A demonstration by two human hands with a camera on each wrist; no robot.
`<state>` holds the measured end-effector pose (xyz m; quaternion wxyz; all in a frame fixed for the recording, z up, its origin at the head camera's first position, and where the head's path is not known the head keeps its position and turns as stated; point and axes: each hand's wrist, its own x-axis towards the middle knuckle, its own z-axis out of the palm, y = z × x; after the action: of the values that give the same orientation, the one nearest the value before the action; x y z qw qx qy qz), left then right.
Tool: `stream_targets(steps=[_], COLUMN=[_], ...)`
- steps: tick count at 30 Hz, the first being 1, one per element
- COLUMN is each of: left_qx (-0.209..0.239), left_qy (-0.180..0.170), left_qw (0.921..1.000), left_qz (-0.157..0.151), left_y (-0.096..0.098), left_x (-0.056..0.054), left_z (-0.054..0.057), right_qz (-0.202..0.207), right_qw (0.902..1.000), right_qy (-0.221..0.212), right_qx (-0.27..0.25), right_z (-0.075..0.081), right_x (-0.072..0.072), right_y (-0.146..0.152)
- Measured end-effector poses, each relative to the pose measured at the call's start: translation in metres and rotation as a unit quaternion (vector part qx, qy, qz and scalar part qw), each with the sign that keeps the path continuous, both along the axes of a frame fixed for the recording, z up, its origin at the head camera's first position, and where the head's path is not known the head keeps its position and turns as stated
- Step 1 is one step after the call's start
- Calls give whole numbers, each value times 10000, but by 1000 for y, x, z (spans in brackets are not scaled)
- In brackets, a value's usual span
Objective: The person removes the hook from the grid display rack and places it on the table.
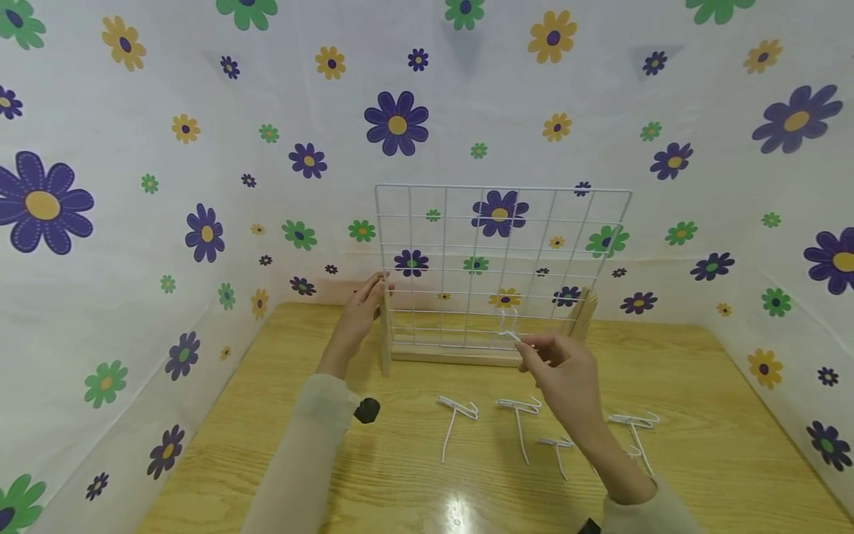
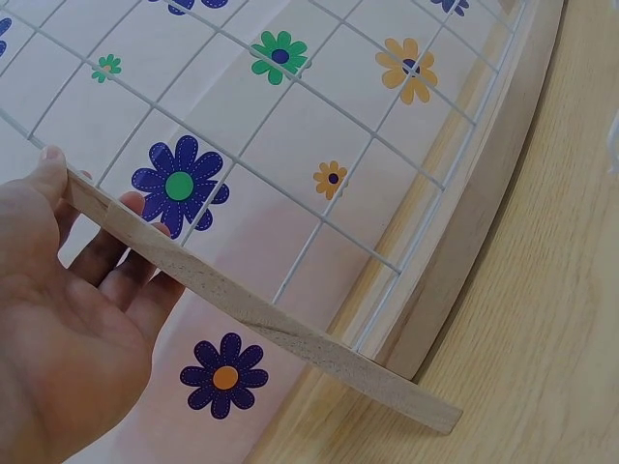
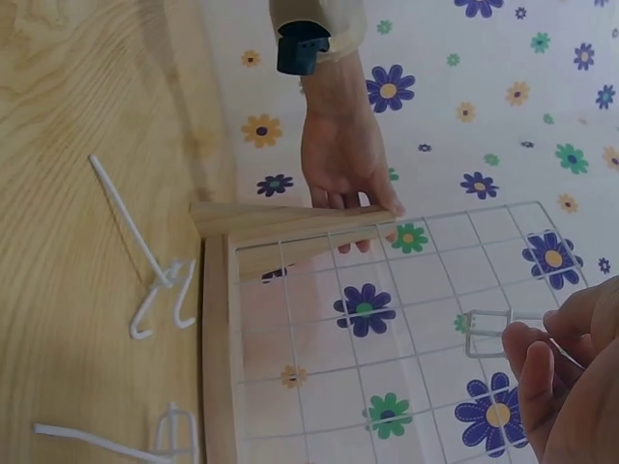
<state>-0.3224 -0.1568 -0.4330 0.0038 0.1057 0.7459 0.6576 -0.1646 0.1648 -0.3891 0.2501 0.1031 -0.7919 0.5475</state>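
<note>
A white wire grid [image 1: 503, 188] stands upright in a wooden stand [image 1: 454, 357] on the table. At its left side my left hand [image 1: 360, 315] grips the wooden upright [image 2: 261, 319], thumb on one side and fingers on the other. My right hand [image 1: 563, 371] pinches a white wire hook [image 1: 508, 333] between thumb and fingers, in front of the lower right part of the grid. In the right wrist view the looped end of this hook [image 3: 488, 312] points at the grid and overlaps it. Part of its stem is hidden by the fingers.
Several more white wire hooks lie on the table in front of the stand, one [image 1: 449, 434] left of the others and one [image 1: 637, 430] far right, beyond my right forearm. A flower-patterned cloth [image 1: 440, 96] hangs behind the table [image 1: 400, 482] and along both sides.
</note>
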Motion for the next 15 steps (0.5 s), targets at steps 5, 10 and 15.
stream_targets(steps=[5, 10, 15], left_qx=[-20, -8, 57], left_qy=[39, 50, -6], left_qw=[10000, 10000, 10000], left_qz=[11, -7, 29], left_y=[1, 1, 0], left_x=[-1, -2, 0], left_z=[-1, 0, 1], right_qz=[13, 12, 24], right_qw=[10000, 9997, 9992], right_qy=[-44, -261, -404], right_qx=[-1, 2, -10], right_z=[-9, -18, -26], right_x=[6, 12, 16], right_y=[4, 6, 7])
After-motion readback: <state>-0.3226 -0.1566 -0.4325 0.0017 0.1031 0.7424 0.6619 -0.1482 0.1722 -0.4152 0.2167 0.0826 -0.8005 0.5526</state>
